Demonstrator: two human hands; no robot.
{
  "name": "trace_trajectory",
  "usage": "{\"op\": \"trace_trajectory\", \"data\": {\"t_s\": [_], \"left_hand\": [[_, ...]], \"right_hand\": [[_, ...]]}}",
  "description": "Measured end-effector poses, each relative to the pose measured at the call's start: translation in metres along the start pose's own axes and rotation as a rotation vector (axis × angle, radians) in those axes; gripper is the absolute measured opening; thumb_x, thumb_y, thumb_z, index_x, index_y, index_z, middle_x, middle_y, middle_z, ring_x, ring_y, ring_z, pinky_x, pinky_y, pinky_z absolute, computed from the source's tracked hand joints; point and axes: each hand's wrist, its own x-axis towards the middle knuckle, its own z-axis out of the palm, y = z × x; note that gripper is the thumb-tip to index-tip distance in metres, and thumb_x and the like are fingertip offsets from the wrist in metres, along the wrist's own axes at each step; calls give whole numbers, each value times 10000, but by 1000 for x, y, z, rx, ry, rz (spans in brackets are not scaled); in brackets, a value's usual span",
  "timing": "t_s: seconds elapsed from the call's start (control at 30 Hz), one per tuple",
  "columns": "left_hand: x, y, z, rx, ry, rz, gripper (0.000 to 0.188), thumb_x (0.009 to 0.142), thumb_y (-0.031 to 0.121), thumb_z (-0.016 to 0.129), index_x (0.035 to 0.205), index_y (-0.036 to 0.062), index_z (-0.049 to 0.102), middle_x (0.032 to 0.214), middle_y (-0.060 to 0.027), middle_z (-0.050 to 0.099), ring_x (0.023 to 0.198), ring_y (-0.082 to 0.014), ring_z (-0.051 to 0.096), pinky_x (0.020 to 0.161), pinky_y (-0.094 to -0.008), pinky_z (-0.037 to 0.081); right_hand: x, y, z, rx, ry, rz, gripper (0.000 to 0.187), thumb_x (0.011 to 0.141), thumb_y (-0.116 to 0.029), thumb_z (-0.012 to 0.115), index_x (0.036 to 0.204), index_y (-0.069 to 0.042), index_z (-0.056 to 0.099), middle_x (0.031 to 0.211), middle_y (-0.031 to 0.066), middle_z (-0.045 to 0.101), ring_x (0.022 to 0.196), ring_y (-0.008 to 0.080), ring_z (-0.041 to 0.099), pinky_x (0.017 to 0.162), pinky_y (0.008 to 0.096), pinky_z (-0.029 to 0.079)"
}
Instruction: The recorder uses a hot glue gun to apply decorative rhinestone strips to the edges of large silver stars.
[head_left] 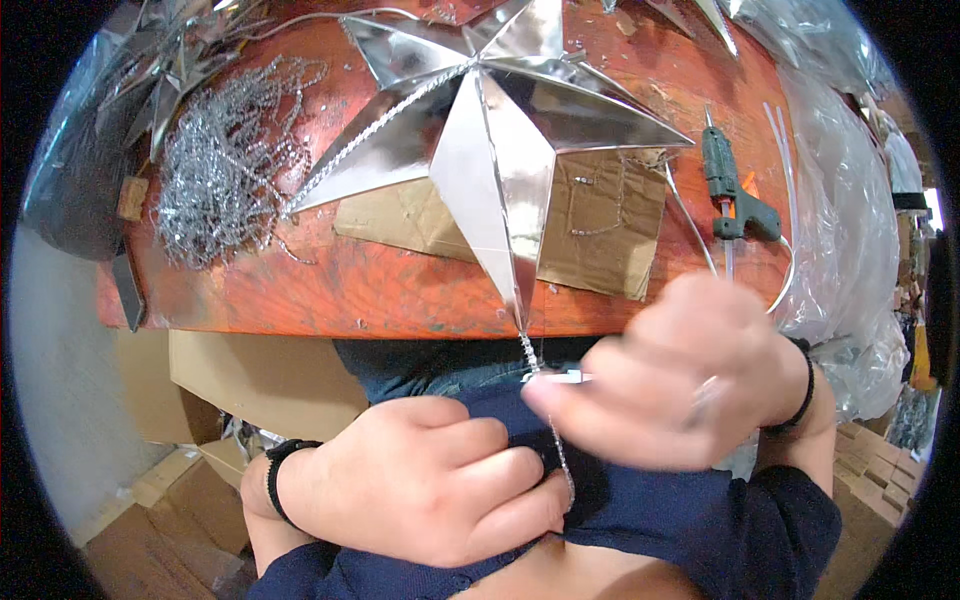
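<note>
A shiny silver star [495, 150] lies on the red table, its lowest point reaching the near edge. From that tip a thin silver bead-like strand [562, 450] hangs down to my left hand [430, 480], whose curled fingers are closed on it. My right hand [680, 380], blurred by motion, is closed just below the star's tip, its thumb beside the strand. A short whitish piece [572, 377] sticks out between its fingers; its kind cannot be made out. More of the silver strand runs along the star's left ridge up to the centre.
A tangled heap of silver strands [225, 165] lies on the left of the table [300, 310]. Brown cardboard [605, 240] is under the star. On the right are a green glue gun [725, 170], its cable and clear plastic sheeting [840, 230]. Cardboard boxes [270, 370] stand below.
</note>
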Motion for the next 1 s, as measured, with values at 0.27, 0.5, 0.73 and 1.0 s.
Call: {"op": "trace_trajectory", "data": {"t_s": [0.27,0.5,0.73,1.0], "left_hand": [[-12,-32,-59,-95,205,-64,265,712,278,742,881,77,706,789,-40,693,784,-157,682,611,-302,519],[38,-108,-91,302,158,-275,772,689,119,763,1391,46,451,1299,-142,573,1224,-323,521,1058,-407,377],[52,-128,-94,193,-30,-324,979,716,111,754,1531,102,212,1338,-140,544,1241,-338,495,1064,-420,369],[49,-119,-85,118,38,-323,1002,708,81,749,1536,101,186,1271,-153,590,1185,-346,540,1015,-420,409]], "right_hand": [[11,-10,13,271,-37,-341,198,725,-150,618,880,-33,649,777,-5,557,669,98,495,526,215,346],[16,-5,3,279,-5,-251,179,721,-151,656,875,-60,653,823,2,607,616,75,477,494,214,335],[41,35,-22,487,-217,31,238,796,-167,664,1022,-96,691,854,-6,723,648,108,648,508,248,486],[59,82,-10,808,31,733,104,750,-40,776,814,5,707,768,53,682,711,90,621,638,224,459]]}}
